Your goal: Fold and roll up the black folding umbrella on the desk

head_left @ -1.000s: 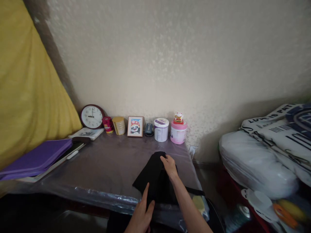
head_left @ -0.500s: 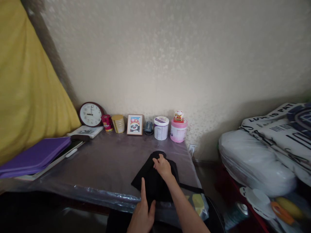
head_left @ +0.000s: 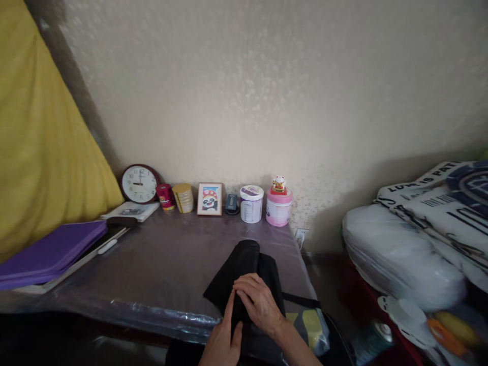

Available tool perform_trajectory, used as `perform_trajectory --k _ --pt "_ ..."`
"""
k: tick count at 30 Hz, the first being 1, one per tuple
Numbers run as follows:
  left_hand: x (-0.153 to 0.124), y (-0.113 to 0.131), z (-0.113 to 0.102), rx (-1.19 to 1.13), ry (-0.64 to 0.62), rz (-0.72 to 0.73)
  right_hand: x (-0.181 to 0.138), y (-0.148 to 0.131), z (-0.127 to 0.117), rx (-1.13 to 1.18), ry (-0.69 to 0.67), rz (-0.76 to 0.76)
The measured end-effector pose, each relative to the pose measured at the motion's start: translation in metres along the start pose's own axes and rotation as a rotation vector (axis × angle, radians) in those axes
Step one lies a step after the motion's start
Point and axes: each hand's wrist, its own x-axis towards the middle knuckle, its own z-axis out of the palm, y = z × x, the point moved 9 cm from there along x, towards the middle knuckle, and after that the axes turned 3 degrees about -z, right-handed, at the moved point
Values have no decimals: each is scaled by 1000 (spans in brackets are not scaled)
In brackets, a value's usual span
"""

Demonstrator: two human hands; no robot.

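matt black cloth (head_left: 244, 267), glossy plastic table cover (head_left: 160, 264)

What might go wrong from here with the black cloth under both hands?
The black cloth lies near the front edge on a glossy plastic sheet; pressed by the left hand and right hand, it might slide off. The black strap trailing right might snag.

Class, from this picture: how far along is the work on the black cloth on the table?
Done: the black cloth lies on the table gathered into a narrow strip. In hand: the right hand rests on its near end, the left hand touching beside it. Left, probably: the near part, wider and uneven, looks unfinished.
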Motion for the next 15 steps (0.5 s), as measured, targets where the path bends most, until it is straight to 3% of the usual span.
perform_trajectory --k 5,15 --pt "2 -5 1 -50 -10 17 0 22 5 -73 -41 -1" --pt "7 -10 0 -178 -36 11 56 125 7 -213 66 141"
